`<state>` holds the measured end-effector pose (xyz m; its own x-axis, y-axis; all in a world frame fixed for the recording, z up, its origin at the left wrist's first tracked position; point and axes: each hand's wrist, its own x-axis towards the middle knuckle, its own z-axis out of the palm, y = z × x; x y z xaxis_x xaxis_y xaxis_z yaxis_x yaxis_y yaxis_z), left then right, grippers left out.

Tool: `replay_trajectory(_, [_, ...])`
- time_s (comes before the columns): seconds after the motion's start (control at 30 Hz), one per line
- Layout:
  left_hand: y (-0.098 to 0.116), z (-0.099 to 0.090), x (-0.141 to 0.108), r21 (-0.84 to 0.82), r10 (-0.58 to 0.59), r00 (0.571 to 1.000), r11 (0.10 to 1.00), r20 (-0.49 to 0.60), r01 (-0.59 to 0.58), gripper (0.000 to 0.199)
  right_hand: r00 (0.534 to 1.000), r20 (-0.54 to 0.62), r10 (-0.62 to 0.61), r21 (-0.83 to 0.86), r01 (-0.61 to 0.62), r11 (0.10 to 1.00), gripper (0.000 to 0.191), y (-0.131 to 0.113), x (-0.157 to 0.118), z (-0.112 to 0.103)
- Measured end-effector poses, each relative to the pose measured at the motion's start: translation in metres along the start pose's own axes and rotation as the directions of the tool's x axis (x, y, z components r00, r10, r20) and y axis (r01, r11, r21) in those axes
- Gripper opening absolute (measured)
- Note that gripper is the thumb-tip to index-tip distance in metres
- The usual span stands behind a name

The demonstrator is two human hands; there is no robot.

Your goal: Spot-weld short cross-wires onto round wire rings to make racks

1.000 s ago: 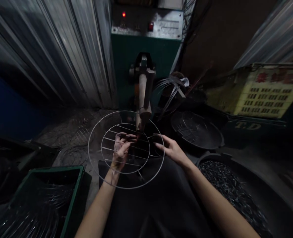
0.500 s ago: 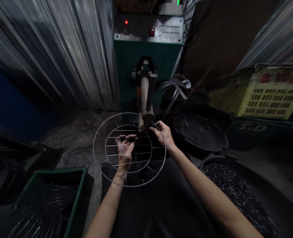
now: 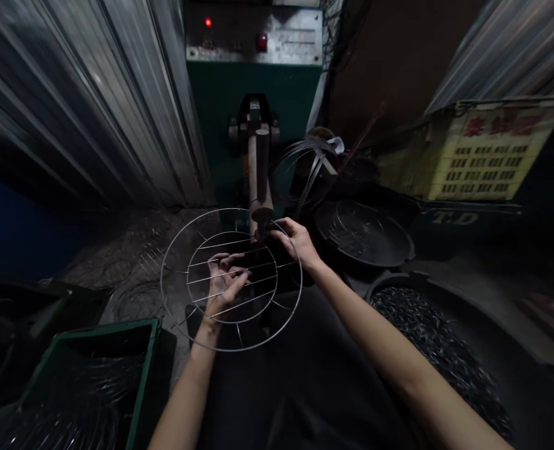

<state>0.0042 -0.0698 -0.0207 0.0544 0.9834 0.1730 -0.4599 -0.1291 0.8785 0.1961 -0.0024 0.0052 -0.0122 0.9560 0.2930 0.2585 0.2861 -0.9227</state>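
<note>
A round wire rack (image 3: 231, 323), two rings joined by short spokes with parallel bars across the inner one, lies under the electrode arm (image 3: 260, 172) of a green machine. Under the bars is my left hand (image 3: 224, 281), palm up, its fingers curled and the thumb against them; whatever it pinches is too small to make out. My right hand (image 3: 298, 242) is closed at the rack's far right rim, thumb and fingertips together beside the electrode tip (image 3: 258, 232). The contact point there is dark and partly hidden.
A control panel (image 3: 253, 40) with a red light tops the machine. At right are a basin of short metal pieces (image 3: 436, 350), a shallow black pan (image 3: 365, 234) and a yellow crate (image 3: 485, 159). A green bin (image 3: 148, 369) of wires stands at left; bundled wires (image 3: 311, 153) hang behind.
The whole view has shifted, so machine and rack sit further left. My left fingers have curled and the thumb has come nearer them. My right hand stays at the rim.
</note>
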Motion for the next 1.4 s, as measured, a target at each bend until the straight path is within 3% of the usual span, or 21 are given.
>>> replay_trajectory(0.07, [-0.001, 0.004, -0.004, 0.025, 0.004, 1.000, 1.000, -0.026, -0.004, 0.048, 0.996, 0.023, 0.092, -0.005, -0.092, 0.996, 0.031, -0.005, -0.021, -0.012])
replay_trajectory(0.13, [-0.003, 0.009, -0.006, 0.025, 0.041, 0.998, 0.999, -0.053, -0.040, 0.046, 0.975, 0.122, 0.187, 0.028, -0.192, 0.981, 0.035, -0.010, -0.042, -0.023])
replay_trajectory(0.2, [-0.006, 0.015, -0.006, 0.024, 0.067, 0.994, 0.998, -0.091, -0.066, 0.046, 0.955, 0.212, 0.206, 0.072, -0.225, 0.972, 0.035, -0.013, -0.059, -0.029])
replay_trajectory(0.27, [-0.009, 0.019, -0.006, 0.021, 0.085, 0.987, 0.996, -0.140, -0.083, 0.048, 0.960, 0.207, 0.190, 0.117, -0.217, 0.969, 0.034, -0.014, -0.064, -0.027])
replay_trajectory(0.43, [-0.013, 0.026, 0.000, 0.029, 0.180, 0.951, 0.983, -0.251, -0.179, 0.049, 0.976, -0.022, 0.214, 0.242, -0.203, 0.949, 0.032, -0.004, -0.042, -0.004])
replay_trajectory(0.5, [-0.013, 0.028, 0.005, 0.036, 0.216, 0.931, 0.976, -0.294, -0.215, 0.049, 0.980, -0.058, 0.193, 0.227, -0.175, 0.958, 0.030, -0.001, -0.030, 0.004])
replay_trajectory(0.87, [-0.008, 0.032, 0.018, 0.030, 0.262, 0.894, 0.962, -0.364, -0.270, 0.050, 0.994, -0.103, 0.023, -0.028, -0.026, 0.999, 0.026, 0.003, -0.008, 0.012])
replay_trajectory(1.4, [-0.016, 0.030, 0.019, 0.078, 0.335, 0.865, 0.941, -0.373, -0.330, 0.049, 0.997, -0.071, 0.013, 0.018, -0.012, 1.000, 0.027, 0.003, 0.000, 0.014])
